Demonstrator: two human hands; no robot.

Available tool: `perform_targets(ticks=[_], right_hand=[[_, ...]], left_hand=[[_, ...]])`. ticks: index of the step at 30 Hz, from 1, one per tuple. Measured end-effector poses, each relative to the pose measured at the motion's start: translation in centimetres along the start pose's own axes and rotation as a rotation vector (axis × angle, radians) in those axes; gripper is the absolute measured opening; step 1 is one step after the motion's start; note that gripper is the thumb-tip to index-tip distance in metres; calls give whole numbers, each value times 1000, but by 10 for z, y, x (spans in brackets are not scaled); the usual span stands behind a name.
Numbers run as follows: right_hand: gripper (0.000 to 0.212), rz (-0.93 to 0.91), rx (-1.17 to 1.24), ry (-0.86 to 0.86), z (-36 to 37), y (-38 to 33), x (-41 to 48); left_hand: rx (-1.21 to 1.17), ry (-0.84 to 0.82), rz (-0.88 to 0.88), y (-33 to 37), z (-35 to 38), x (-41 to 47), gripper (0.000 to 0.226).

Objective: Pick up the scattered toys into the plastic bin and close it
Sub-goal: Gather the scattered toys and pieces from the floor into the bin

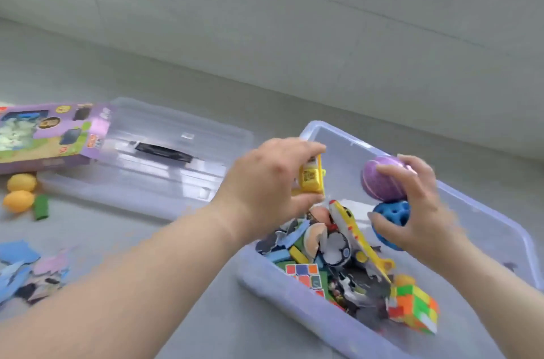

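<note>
A clear plastic bin (487, 213) stands open on the grey floor at the right, holding a yellow toy plane (357, 233), two colour cubes (415, 307), blocks and puzzle pieces. Above it, my left hand (265, 185) grips a small yellow toy (311, 177). My right hand (424, 205) holds a purple ball (379, 179) and a blue holed ball (393, 216) together over the bin. The bin's clear lid (153, 158) lies flat on the floor at the left.
A purple toy box (50, 135) rests partly on the lid. Two yellow-orange egg shapes (19, 192) and a green block (41, 207) lie in front of it. Foam puzzle pieces (29, 273) are scattered at the lower left. A pale wall rises behind.
</note>
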State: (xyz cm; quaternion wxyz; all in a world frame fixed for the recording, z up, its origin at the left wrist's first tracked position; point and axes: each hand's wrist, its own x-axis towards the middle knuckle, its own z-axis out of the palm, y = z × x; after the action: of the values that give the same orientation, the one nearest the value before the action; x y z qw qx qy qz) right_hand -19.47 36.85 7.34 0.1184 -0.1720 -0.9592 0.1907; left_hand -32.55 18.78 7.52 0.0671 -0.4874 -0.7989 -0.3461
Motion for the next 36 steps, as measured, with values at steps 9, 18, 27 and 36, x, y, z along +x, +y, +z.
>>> perform_targets(ticks=[9, 18, 27, 36], right_hand=[[84, -107, -477, -170, 69, 84, -32], [48, -231, -552, -197, 96, 89, -34], [30, -292, -160, 8, 72, 17, 0], [37, -473, -67, 40, 105, -163, 63]], left_hand=[[324, -609, -63, 7, 88, 1, 57], [144, -236, 116, -6, 62, -11, 32], [178, -37, -103, -85, -20, -88, 23], [223, 6, -972, -191, -84, -255, 25]])
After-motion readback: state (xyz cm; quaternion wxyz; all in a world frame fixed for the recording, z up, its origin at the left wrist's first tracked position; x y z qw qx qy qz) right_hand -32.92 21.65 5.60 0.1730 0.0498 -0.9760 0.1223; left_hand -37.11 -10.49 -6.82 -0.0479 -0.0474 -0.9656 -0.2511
